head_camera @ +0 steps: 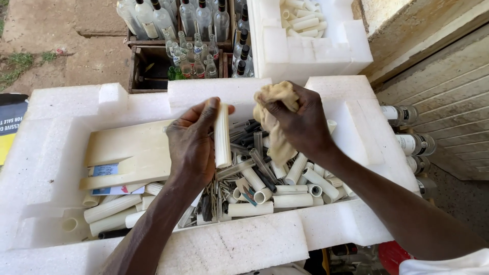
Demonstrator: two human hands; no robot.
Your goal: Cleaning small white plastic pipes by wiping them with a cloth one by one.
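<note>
Holding a cream plastic tube [222, 135] upright, the left hand [192, 142] is closing its fingers and thumb around the tube above a large white foam tray [61, 153]. The right hand [298, 119] is gripping a crumpled tan cloth [272, 119], which is hanging just beside the tube's upper end; whether the two are touching, I cannot tell. Below both hands, the tray's hollow is lying full of more cream tubes [285, 191], mixed with grey metal rods [244, 165] and darker pieces. At the hollow's left side, flat cream boards [127, 150] are resting over a blue and white card [109, 178].

Beyond the tray, a second foam box [305, 51] is holding further tubes. Beside it, wooden crates [147, 66] are standing on bare earth, one of them packed with clear glass bottles [198, 23]. Along the right, more bottles [412, 142] are lying on their sides near a pale ribbed wall [448, 97]. Sunlight is falling across everything, and a patch of grass [18, 63] is showing at the far left.
</note>
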